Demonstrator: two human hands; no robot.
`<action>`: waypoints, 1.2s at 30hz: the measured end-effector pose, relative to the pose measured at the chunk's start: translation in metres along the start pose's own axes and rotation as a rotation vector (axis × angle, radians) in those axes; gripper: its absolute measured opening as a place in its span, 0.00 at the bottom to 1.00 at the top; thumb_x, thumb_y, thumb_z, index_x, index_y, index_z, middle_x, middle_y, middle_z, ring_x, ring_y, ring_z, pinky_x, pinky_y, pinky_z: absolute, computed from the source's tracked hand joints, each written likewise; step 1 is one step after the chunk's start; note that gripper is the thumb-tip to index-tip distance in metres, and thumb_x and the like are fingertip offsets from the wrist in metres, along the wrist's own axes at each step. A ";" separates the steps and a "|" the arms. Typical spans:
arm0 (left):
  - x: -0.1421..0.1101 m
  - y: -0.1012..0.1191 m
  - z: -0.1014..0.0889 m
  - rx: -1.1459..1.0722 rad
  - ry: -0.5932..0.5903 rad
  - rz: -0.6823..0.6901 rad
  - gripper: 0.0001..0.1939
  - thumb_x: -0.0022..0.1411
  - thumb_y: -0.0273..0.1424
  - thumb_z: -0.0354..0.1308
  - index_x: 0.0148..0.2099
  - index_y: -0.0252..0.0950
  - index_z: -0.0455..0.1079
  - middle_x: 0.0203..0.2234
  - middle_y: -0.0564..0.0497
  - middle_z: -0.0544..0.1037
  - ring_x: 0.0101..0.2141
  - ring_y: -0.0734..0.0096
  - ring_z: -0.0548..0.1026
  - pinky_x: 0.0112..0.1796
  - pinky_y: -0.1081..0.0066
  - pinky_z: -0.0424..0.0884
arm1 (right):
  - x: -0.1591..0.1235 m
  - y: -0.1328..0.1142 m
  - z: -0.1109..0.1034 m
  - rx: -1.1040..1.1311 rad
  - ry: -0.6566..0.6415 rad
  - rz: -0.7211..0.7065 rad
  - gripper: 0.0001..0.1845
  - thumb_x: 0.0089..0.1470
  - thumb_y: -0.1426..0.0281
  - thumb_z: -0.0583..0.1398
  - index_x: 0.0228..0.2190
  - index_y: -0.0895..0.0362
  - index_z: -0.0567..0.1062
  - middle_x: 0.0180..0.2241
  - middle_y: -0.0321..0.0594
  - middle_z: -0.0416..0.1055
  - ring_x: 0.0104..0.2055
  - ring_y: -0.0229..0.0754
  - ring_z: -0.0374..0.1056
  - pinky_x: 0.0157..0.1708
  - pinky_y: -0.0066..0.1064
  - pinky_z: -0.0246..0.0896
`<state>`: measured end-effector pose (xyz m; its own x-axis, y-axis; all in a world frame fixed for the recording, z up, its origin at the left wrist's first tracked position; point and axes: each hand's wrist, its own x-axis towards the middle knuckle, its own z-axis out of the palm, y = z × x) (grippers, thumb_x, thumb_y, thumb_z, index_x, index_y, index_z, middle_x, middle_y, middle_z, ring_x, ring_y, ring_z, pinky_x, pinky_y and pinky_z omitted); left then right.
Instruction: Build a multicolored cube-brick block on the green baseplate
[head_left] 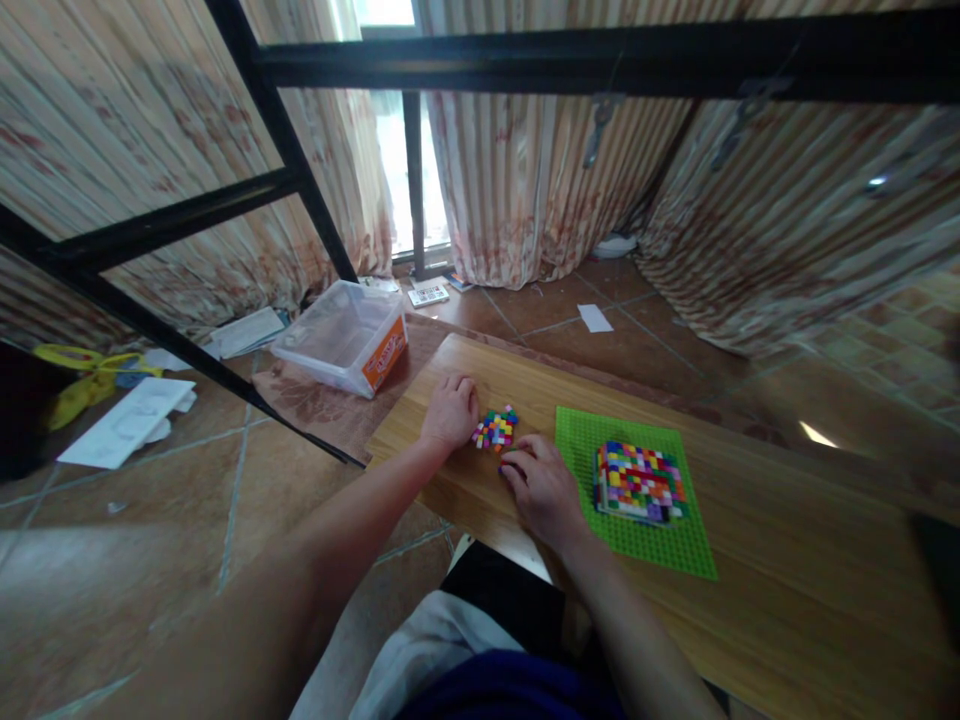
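A loose pile of small multicoloured toy bricks (496, 428) lies on the wooden table between my two hands. My left hand (450, 412) rests at the pile's left side, fingers curled together; whatever may be under them is hidden. Just below and right of the pile, my right hand (540, 485) has its thumb and fingers pinched on a small dark toy brick (505, 466), mostly covered. Right of that hand, a green studded baseplate (630, 560) lies flat. On it stands a block-shaped build (641, 480) of many coloured bricks with a red strip on top.
The wooden table (810, 570) stretches to the right. On the floor beyond its left end sits a clear plastic bin (322, 340) with an orange label. A black metal frame (525, 62) crosses above and to the left. Papers (127, 420) and a yellow item (82, 385) lie at left.
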<state>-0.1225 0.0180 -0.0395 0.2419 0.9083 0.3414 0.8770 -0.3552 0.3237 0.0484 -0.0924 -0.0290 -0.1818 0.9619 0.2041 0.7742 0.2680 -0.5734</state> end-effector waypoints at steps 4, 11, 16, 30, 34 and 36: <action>0.000 0.001 -0.001 -0.009 0.000 -0.008 0.10 0.62 0.23 0.50 0.43 0.36 0.70 0.44 0.43 0.74 0.47 0.58 0.69 0.52 0.58 0.67 | 0.001 0.000 0.000 0.048 0.018 0.042 0.09 0.57 0.71 0.58 0.31 0.54 0.79 0.44 0.44 0.71 0.48 0.47 0.64 0.48 0.38 0.60; 0.000 0.001 -0.002 -0.013 0.000 0.011 0.09 0.62 0.23 0.50 0.43 0.35 0.70 0.43 0.42 0.74 0.47 0.58 0.70 0.52 0.59 0.67 | 0.001 -0.002 -0.005 0.115 0.084 0.070 0.06 0.57 0.69 0.58 0.31 0.54 0.76 0.37 0.42 0.73 0.42 0.45 0.65 0.43 0.36 0.59; 0.000 -0.001 -0.002 -0.011 0.020 0.020 0.08 0.63 0.24 0.49 0.41 0.36 0.69 0.43 0.44 0.74 0.45 0.60 0.70 0.51 0.60 0.68 | 0.001 -0.008 -0.014 0.299 0.136 0.159 0.08 0.57 0.67 0.56 0.35 0.55 0.75 0.34 0.40 0.76 0.37 0.43 0.70 0.39 0.34 0.62; 0.001 0.000 -0.002 0.000 0.007 0.006 0.09 0.62 0.23 0.50 0.42 0.36 0.70 0.43 0.43 0.75 0.46 0.58 0.70 0.51 0.58 0.68 | -0.012 0.000 -0.019 0.431 0.361 0.251 0.11 0.58 0.66 0.58 0.37 0.55 0.80 0.38 0.44 0.78 0.40 0.44 0.73 0.42 0.35 0.67; 0.001 0.000 -0.002 0.006 0.006 0.009 0.09 0.62 0.23 0.50 0.42 0.35 0.70 0.44 0.43 0.74 0.47 0.58 0.70 0.52 0.59 0.68 | -0.018 0.006 -0.017 0.334 0.379 0.227 0.12 0.58 0.66 0.58 0.37 0.56 0.80 0.37 0.44 0.78 0.39 0.43 0.73 0.42 0.35 0.66; 0.000 0.000 -0.002 0.005 0.004 0.010 0.09 0.62 0.24 0.50 0.43 0.35 0.70 0.44 0.43 0.74 0.47 0.58 0.70 0.52 0.59 0.68 | -0.018 0.009 -0.014 0.240 0.343 0.201 0.12 0.59 0.68 0.56 0.36 0.56 0.80 0.36 0.45 0.78 0.38 0.44 0.73 0.42 0.35 0.66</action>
<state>-0.1234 0.0179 -0.0376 0.2490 0.9036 0.3486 0.8764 -0.3634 0.3160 0.0671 -0.1087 -0.0262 0.2005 0.9334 0.2976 0.6040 0.1214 -0.7877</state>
